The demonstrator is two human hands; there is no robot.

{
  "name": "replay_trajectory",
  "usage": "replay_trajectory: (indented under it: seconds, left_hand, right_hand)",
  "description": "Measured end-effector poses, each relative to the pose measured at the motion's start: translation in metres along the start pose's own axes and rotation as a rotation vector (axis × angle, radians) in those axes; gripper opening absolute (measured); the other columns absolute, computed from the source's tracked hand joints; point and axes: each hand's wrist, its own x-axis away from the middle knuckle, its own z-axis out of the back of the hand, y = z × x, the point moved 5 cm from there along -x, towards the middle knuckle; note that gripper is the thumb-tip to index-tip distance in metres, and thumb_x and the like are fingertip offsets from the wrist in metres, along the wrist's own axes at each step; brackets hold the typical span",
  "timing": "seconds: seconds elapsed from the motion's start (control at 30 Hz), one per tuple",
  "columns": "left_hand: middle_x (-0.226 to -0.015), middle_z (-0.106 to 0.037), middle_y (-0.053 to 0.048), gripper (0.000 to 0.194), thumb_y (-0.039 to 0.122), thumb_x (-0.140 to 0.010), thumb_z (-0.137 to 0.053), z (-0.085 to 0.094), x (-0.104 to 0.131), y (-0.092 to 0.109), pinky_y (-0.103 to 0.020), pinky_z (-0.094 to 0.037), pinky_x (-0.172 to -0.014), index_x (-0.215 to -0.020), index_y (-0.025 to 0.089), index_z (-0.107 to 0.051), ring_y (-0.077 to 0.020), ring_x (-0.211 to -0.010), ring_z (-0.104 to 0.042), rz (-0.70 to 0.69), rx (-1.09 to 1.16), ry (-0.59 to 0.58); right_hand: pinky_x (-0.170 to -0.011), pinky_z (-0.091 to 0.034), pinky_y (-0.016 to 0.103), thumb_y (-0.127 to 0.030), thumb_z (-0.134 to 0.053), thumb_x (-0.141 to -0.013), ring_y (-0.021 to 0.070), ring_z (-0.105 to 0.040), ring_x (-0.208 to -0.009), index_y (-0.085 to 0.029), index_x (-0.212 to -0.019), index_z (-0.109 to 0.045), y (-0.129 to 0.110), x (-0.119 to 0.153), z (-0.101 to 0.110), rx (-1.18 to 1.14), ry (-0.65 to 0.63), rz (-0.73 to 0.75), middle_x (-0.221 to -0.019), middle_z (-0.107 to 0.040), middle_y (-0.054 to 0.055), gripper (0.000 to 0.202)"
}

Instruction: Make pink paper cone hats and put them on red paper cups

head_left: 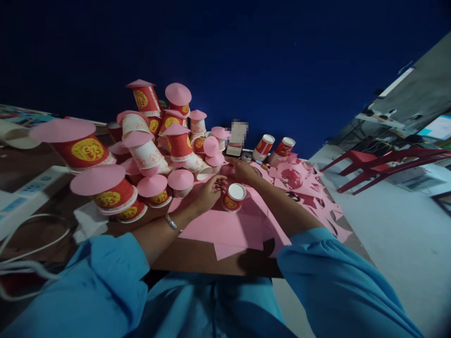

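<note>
A red paper cup with a gold print stands upside down on pink paper sheets, its white base up. Just left of this cup is my left hand, fingers curled together; whether they pinch anything is too small to tell. My right hand reaches beyond the cup, by a small pink piece; its fingertips are hard to make out. On the left, red and white cups with pink cone tops are stacked, among them a large red one and a white one.
Cut pink paper scraps cover the table's right side. Two stacks of cups stand at the back near a roll of tape. A power strip and white cables lie at left. Red chairs stand at right.
</note>
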Motion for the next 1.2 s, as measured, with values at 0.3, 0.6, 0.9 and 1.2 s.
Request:
replay_trajectory:
  seconds: [0.3, 0.6, 0.9, 1.2]
  left_hand:
    - [-0.102, -0.073, -0.003, 0.043, 0.001, -0.071, -0.060, 0.001, 0.002, 0.008, -0.028, -0.057, -0.083, -0.109, 0.019, -0.066, -0.0123, -0.084, -0.069, 0.034, 0.000, 0.019]
    - [-0.098, -0.073, -0.003, 0.039, 0.038, -0.078, -0.082, 0.003, 0.001, 0.013, -0.027, -0.054, -0.077, -0.110, 0.018, -0.071, -0.0138, -0.082, -0.066, 0.092, 0.079, 0.037]
    - [-0.058, -0.055, 0.005, 0.045, 0.052, -0.072, -0.085, 0.008, -0.006, 0.019, -0.021, -0.031, -0.052, -0.099, 0.017, -0.077, -0.0084, -0.054, -0.044, 0.130, 0.105, 0.090]
    - [-0.052, -0.049, 0.007, 0.039, 0.051, -0.074, -0.084, 0.006, -0.006, 0.015, -0.021, -0.021, -0.044, -0.088, 0.017, -0.075, -0.0067, -0.047, -0.038, 0.140, 0.074, 0.133]
  right_hand:
    - [-0.098, -0.060, 0.046, -0.023, -0.067, -0.093, 0.0334, -0.075, -0.114, -0.022, -0.141, -0.064, 0.006, 0.003, 0.005, -0.156, 0.088, -0.029, -0.129, -0.077, 0.015, 0.048]
    - [-0.094, -0.061, 0.039, -0.026, -0.068, -0.089, 0.0272, -0.074, -0.116, -0.016, -0.147, -0.056, 0.015, 0.029, 0.028, -0.437, 0.190, 0.125, -0.131, -0.075, 0.016, 0.061]
    - [-0.112, -0.053, 0.046, -0.023, -0.068, -0.092, 0.0290, -0.063, -0.135, -0.022, -0.147, -0.058, -0.015, 0.035, 0.032, -0.178, 0.141, 0.415, -0.152, -0.062, 0.014, 0.055]
    - [-0.099, -0.058, 0.042, -0.025, -0.070, -0.093, 0.0288, -0.070, -0.124, -0.026, -0.147, -0.059, -0.017, 0.040, 0.026, -0.140, 0.040, 0.441, -0.136, -0.072, 0.012, 0.055]
